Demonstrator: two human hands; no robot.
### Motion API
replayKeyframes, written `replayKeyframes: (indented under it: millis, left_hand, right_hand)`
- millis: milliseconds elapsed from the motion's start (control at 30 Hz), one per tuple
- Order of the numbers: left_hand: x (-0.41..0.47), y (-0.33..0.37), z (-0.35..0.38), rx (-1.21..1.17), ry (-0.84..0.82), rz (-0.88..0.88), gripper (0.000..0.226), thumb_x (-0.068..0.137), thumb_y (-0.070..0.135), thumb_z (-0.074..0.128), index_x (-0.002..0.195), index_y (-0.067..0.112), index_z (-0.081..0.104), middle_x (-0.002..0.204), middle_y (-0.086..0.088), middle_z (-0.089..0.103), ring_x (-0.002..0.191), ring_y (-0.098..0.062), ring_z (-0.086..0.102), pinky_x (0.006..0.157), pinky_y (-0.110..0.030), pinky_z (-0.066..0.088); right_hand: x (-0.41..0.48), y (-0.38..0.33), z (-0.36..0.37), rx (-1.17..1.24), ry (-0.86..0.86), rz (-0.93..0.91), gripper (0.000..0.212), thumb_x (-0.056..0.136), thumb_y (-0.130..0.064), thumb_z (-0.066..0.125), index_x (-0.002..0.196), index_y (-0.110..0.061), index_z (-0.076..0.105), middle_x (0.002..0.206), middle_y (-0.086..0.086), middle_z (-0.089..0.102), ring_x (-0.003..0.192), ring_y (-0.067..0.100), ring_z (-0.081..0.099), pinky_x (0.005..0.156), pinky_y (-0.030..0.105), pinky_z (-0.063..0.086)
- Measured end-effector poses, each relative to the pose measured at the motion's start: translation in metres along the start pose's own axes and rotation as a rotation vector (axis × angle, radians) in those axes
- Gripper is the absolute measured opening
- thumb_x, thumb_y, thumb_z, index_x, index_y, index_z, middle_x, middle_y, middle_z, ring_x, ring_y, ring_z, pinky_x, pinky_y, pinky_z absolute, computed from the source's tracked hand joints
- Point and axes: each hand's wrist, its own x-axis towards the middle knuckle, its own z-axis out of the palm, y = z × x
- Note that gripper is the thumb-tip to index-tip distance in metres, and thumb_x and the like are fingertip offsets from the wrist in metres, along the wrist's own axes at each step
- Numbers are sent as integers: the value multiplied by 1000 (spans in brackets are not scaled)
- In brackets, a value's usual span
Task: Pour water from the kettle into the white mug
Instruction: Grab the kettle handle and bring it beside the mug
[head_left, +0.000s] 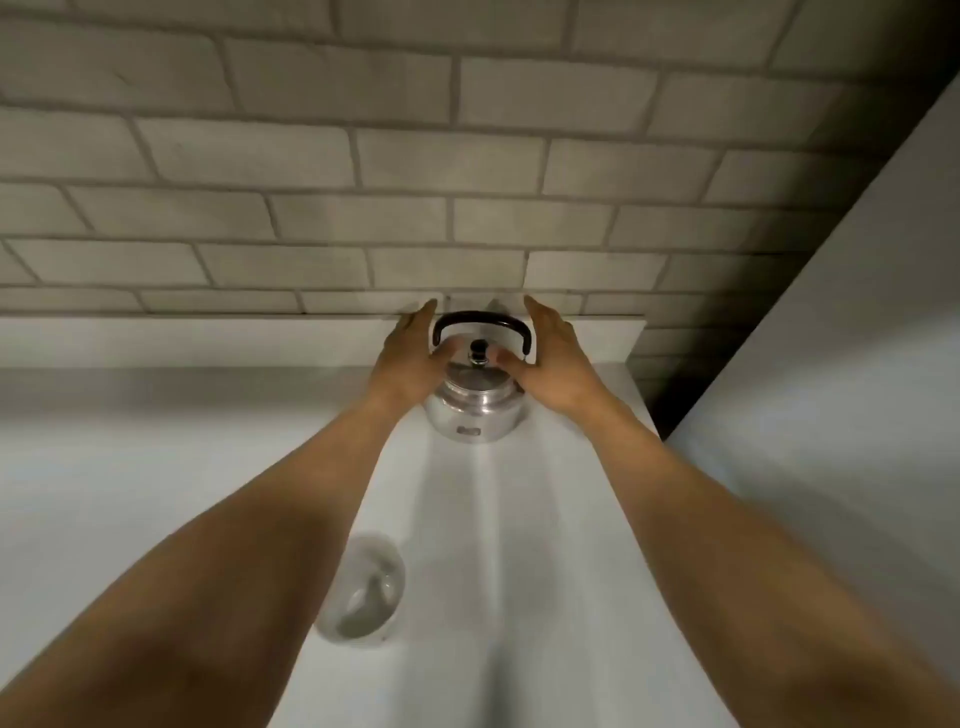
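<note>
A shiny metal kettle (474, 410) with a black arched handle and a black lid knob stands upright on the white counter, far from me near the wall. My left hand (408, 358) is at its left side and my right hand (553, 358) at its right side, fingers spread, thumbs reaching in over the lid. Neither hand closes around the handle; whether the palms touch the body I cannot tell. The white mug (363, 592) stands much nearer to me, beside my left forearm, its opening facing up.
The white counter (519, 519) ends at a low white ledge (208, 338) under a grey brick wall (467, 156). A tall white panel (831, 364) rises on the right, with a dark gap behind it.
</note>
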Motion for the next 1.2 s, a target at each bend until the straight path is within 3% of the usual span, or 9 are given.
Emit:
replayKeyframes:
  millis: [100,200,333,400,533,700,900,1067,1200]
  left_hand:
    - [15,-4,4,5,76,50,49,108,28,55,155,19,46,152,-11,55,130,-31,60,109,-38,47]
    - [18,-11,4,119,152,114,29,107,21,55,132,17,70,118,-10,76,107,-31,70,84,-24,42]
    - [17,-10,1,128,156,135,26,106,19,58,127,14,73,114,-10,77,102,-27,70,82,-22,41]
    - [15,-7,-3,140,126,138,25,107,19,56,125,15,73,109,-9,77,97,-26,70,79,-24,41]
    - [0,3,-15,98,106,155,24,106,22,57,123,21,74,101,-5,77,92,-24,71,81,-32,51]
    - [-40,34,-25,-41,197,213,26,104,26,61,128,21,71,112,-2,77,93,-22,74,84,-33,57]
    - [-129,52,-7,17,296,322,55,96,46,68,143,23,52,135,-2,53,123,-25,55,87,-38,54]
    - [-202,51,24,98,248,350,61,95,60,60,149,37,43,147,7,41,128,-22,46,74,-38,56]
    - [-238,43,41,197,124,354,68,100,64,51,160,42,29,169,5,24,145,-27,37,81,-46,61]
  right_hand:
    - [19,-2,2,-23,-42,-131,89,95,-51,68,165,-19,23,166,4,35,151,25,30,114,29,25]
    - [31,-4,10,-66,-78,-231,64,100,-40,64,157,-21,43,145,5,56,131,25,53,108,34,41]
    - [45,-11,10,-83,-57,-283,17,107,-36,54,115,-32,68,97,-13,61,90,12,56,77,23,40]
    - [48,-16,8,-71,-67,-263,21,107,-38,54,86,-40,54,82,-21,56,75,5,55,65,19,36]
    - [34,-20,-3,-29,-41,-237,23,103,-45,56,81,-42,53,71,-16,60,65,-1,58,56,17,36]
    - [-3,-41,-35,55,80,-254,22,94,-55,64,82,-36,65,68,-12,68,67,-1,63,54,13,41]
    - [-60,-60,-68,9,162,-239,29,92,-55,65,86,-27,71,72,-7,70,67,6,62,59,24,44]
    - [-113,-62,-78,2,149,-224,31,94,-53,68,89,-24,75,76,-5,72,73,12,66,67,35,51]
    - [-151,-55,-76,2,117,-207,31,93,-55,69,86,-25,74,73,-4,72,69,9,65,63,29,50]
